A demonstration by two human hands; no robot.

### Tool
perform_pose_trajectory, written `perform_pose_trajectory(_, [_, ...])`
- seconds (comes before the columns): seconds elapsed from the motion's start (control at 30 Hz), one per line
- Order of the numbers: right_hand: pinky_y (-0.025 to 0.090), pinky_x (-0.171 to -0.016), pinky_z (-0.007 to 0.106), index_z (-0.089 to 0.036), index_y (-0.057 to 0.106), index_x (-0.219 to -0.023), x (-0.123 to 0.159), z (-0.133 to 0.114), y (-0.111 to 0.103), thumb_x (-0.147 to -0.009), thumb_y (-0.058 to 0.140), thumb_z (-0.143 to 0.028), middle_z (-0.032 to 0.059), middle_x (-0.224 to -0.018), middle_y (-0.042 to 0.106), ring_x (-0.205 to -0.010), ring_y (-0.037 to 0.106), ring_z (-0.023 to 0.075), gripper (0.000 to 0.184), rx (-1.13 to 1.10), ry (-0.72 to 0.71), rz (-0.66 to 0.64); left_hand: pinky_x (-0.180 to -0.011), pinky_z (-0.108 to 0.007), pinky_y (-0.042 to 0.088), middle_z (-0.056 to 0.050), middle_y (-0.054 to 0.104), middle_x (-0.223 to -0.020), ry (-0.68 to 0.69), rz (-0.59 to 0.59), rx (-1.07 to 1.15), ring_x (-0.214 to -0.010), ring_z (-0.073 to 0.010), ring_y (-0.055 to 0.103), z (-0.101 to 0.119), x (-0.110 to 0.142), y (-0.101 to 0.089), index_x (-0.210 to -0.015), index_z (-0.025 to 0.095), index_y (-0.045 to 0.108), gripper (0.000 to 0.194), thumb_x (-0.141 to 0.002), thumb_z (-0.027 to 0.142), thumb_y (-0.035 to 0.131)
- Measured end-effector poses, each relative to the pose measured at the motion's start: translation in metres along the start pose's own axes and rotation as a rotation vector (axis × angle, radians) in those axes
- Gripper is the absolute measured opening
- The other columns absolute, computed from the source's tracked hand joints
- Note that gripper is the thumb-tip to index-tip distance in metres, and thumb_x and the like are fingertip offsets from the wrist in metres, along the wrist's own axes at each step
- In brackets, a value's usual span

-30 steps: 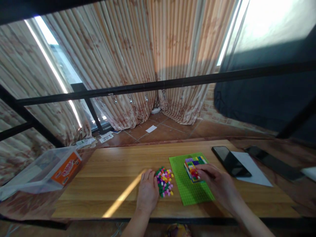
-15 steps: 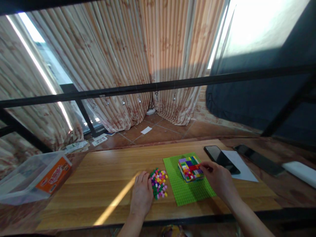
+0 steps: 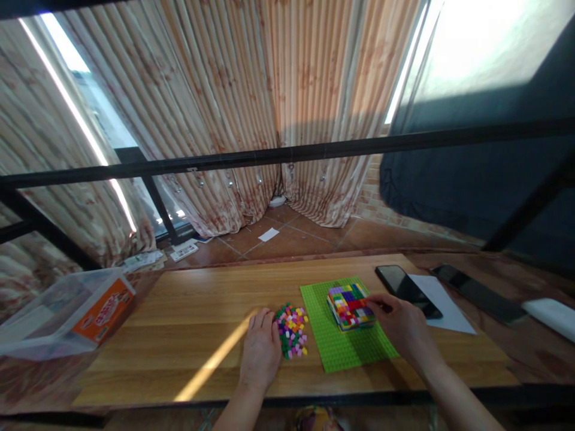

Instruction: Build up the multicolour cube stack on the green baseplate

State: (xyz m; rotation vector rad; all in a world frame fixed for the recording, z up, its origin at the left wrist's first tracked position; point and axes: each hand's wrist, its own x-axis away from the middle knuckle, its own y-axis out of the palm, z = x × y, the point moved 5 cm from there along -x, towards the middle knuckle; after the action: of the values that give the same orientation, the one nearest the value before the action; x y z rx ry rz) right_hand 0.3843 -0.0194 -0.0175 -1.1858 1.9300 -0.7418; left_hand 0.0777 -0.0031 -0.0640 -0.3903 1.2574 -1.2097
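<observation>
Probably the weak spot is the right side of the block of small coloured bricks [image 3: 345, 310], which stands on the green baseplate [image 3: 342, 353]: too hard or slanted a push from the right hand [image 3: 404, 326], whose thumb and fingertips meet at that edge, could skew or loosen the upper pieces. Whether they pinch a brick cannot be told. Well apart from it, the left hand [image 3: 261, 348] lies palm down on the desk [image 3: 179, 326], fingers at the margin of the loose bricks [image 3: 293, 329], no grip visible; a careless sweep there might scatter them, perhaps over the near edge. A stripe of sunlight [image 3: 215, 357] crosses the wood, and a black phone [image 3: 408, 291] lies partly over white paper [image 3: 449, 311] beyond the right hand. Left of the desk sits a clear plastic box [image 3: 54, 299] with an orange label [image 3: 103, 311]. Past a black rail [image 3: 251, 158], patterned curtains [image 3: 224, 90] hang above a tiled floor [image 3: 305, 236], with dark cloth [image 3: 467, 185] at right
</observation>
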Motion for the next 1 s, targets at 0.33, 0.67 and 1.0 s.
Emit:
perform_pose_trajectory(0.33, [0.043, -0.058, 0.027, -0.024, 0.070, -0.080, 0.0016, -0.0002, 0.0000, -0.077, 0.052, -0.041, 0.0016, -0.071, 0.072, -0.063, 0.065, 0.0186, 0.025, -0.039, 0.003, 0.045, -0.097, -0.046, 0.047, -0.010, 0.061, -0.112, -0.007, -0.016, -0.008, -0.109, -0.0239, 0.054, 0.0010, -0.0001, -0.0001, -0.104, 0.015, 0.061, 0.024, -0.088, 0.017, 0.043])
perform_pose_trajectory(0.67, [0.045, -0.063, 0.029, -0.022, 0.069, -0.084, -0.0021, 0.0020, 0.0003, -0.076, 0.051, -0.040, 0.0033, -0.078, 0.074, -0.074, 0.068, 0.0214, 0.026, -0.041, 0.080, 0.021, -0.097, -0.045, 0.047, -0.011, 0.061, -0.113, -0.012, -0.035, -0.018, -0.109, -0.0240, 0.054, 0.0014, -0.0007, -0.0003, -0.104, 0.015, 0.061, 0.024, -0.088, 0.017, 0.042])
perform_pose_trajectory(1.0, [0.045, -0.064, 0.030, -0.022, 0.069, -0.082, -0.0031, 0.0063, 0.0022, -0.073, 0.053, -0.039, 0.0036, -0.077, 0.073, -0.073, 0.067, 0.0216, 0.026, -0.111, 0.123, 0.021, -0.096, -0.045, 0.047, -0.010, 0.060, -0.113, -0.031, -0.027, 0.011, -0.109, -0.0239, 0.053, 0.0014, -0.0007, -0.0009, -0.104, 0.015, 0.061, 0.024, -0.088, 0.018, 0.043])
